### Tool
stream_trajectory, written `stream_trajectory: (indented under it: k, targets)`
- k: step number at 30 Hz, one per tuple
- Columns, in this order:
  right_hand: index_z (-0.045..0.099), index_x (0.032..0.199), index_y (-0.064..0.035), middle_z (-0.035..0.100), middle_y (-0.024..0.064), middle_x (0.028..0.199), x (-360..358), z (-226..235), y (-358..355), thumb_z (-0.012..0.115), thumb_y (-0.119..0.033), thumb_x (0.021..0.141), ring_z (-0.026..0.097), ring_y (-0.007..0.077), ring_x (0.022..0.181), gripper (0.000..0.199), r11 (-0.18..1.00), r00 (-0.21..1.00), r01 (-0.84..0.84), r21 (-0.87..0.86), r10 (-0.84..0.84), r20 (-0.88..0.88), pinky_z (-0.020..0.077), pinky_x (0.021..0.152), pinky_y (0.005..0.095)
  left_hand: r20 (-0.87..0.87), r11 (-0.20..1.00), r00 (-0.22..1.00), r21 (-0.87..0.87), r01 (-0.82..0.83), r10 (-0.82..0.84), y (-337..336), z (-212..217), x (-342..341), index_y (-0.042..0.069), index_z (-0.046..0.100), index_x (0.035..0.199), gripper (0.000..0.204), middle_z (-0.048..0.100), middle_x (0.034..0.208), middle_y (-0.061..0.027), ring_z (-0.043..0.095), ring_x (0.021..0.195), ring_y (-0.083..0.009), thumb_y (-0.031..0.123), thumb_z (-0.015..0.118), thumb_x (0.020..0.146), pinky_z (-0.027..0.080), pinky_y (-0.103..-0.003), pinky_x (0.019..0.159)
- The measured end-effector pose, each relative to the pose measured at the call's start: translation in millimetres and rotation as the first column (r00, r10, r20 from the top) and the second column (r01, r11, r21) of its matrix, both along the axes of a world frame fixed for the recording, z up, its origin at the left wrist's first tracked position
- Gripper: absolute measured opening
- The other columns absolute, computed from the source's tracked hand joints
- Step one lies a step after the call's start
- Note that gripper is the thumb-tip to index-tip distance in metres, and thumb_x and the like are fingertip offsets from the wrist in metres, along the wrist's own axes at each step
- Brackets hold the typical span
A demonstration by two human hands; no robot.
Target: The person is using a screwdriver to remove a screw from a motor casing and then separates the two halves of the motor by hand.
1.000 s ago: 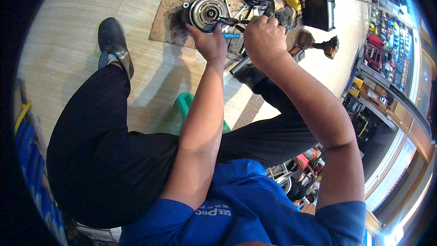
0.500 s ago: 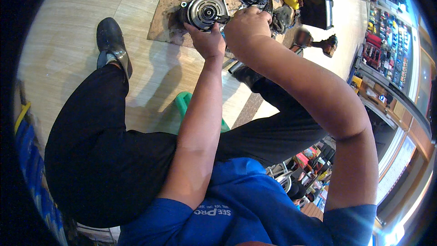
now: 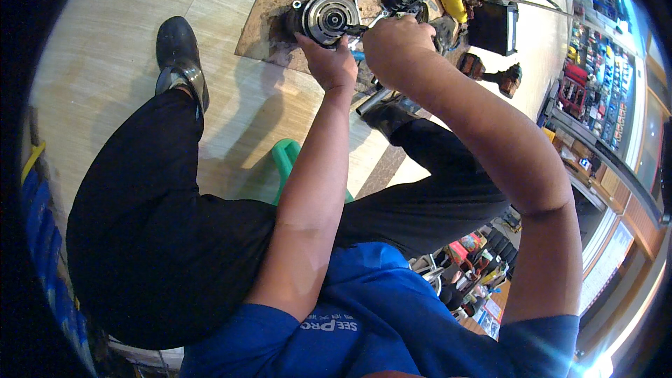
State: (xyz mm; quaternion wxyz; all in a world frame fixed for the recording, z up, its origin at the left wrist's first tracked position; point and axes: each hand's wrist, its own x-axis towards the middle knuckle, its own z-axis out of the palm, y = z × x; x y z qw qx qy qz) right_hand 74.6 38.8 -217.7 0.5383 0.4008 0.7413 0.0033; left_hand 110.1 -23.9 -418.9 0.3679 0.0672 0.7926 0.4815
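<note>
Near the middle of the worn brown mat (image 3: 274, 24) on the pale floor, in the head view, sits a round metal clutch-like assembly (image 3: 327, 17). The left hand (image 3: 329, 63) is pressed against its lower rim, fingers curled onto it to steady it. Just to the right, the right hand (image 3: 395, 43) is clenched round a slim metal tool (image 3: 369, 26) whose tip reaches the assembly's hub. Judging by this, the step in hand is working a fastener or part at the hub; the next move likely calls for a firm brace from the left hand while the tool turns or levers. Compared with a second ago, the right hand has dropped closer to the assembly, and its forearm now crosses more of the view.
</note>
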Motion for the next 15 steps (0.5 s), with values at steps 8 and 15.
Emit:
stream_trajectory:
  k: [8,15]
  targets:
    - [0.073,0.107,-0.0025,0.07,0.0177,0.114,9,1,3,0.065,-0.012,0.084,0.065,0.0359,0.112,0.025,1.0,0.997,0.015,0.021,-0.013,-0.078,0.0538,0.089,0.0535,0.073,0.999,0.996,0.021,0.046,-0.047,2,10,-3,-0.009,0.022,0.149,0.1,0.048,0.142,-0.0291,0.051,0.13,-0.04,0.017,0.084,0.075,0.041,-0.042,0.109]
    - [0.071,0.105,-0.0002,0.069,0.0185,0.113,12,-4,-2,0.063,-0.011,0.085,0.065,0.0356,0.113,0.025,0.999,0.994,0.02,0.04,-0.015,-0.113,0.0551,0.091,0.0461,-0.086,1.0,0.996,-0.011,0.01,-0.011,0,-9,6,-0.004,0.027,0.148,0.099,0.06,0.131,-0.0263,0.06,0.12,-0.0403,0.021,0.086,0.073,0.047,-0.043,0.102]
